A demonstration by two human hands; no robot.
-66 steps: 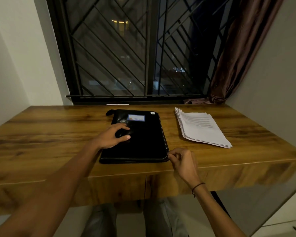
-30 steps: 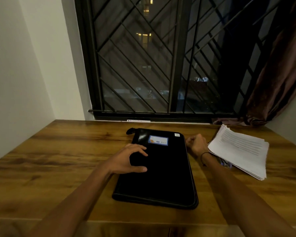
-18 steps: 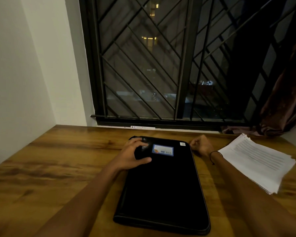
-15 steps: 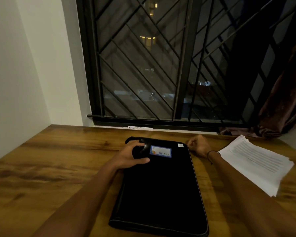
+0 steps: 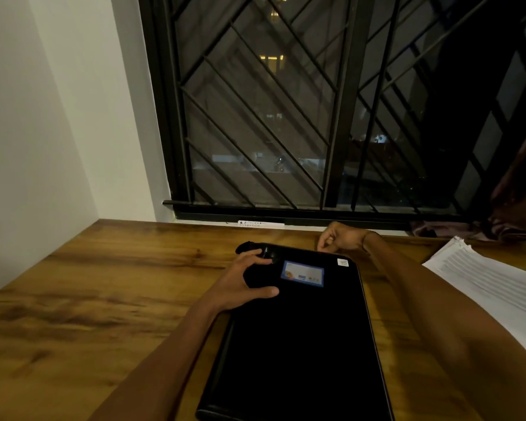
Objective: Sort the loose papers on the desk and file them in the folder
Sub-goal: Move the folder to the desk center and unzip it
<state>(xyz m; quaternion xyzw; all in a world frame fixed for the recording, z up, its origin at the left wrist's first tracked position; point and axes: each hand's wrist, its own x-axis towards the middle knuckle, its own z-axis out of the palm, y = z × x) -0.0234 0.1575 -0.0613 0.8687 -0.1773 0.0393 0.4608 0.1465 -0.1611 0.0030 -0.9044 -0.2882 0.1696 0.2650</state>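
Folder (image 5: 298, 329) lies flat and closed on the desk (image 5: 104, 299) right in front of me, long side running away toward the window (image 5: 286, 117), label (image 5: 302, 274) up near the far end. My left hand (image 5: 243, 281) sits on its far-left corner, fingers spread and curved, thumb flat on the cover, pressing down w/o gripping anything; I judge that's to pin it so it won't slide while the zip gets pulled. My right hand (image 5: 339, 238) is at the far edge, curled nearly shut w/ thumb and forefinger pinched together, prob. on the zip pull, though the pull itself is too small and dark to make out. Papers (image 5: 492, 287) wait in 1 stack off to the right, near the folder but not touching it, none filed yet. Vs 2.2 s ago: right hand was pinched at the near-right corner, and by 1.0 s ago it was up the right side; now it's round the far-right corner onto the far edge. Left hand has crept from mid-cover up to the far-left corner. Stack looks untouched.
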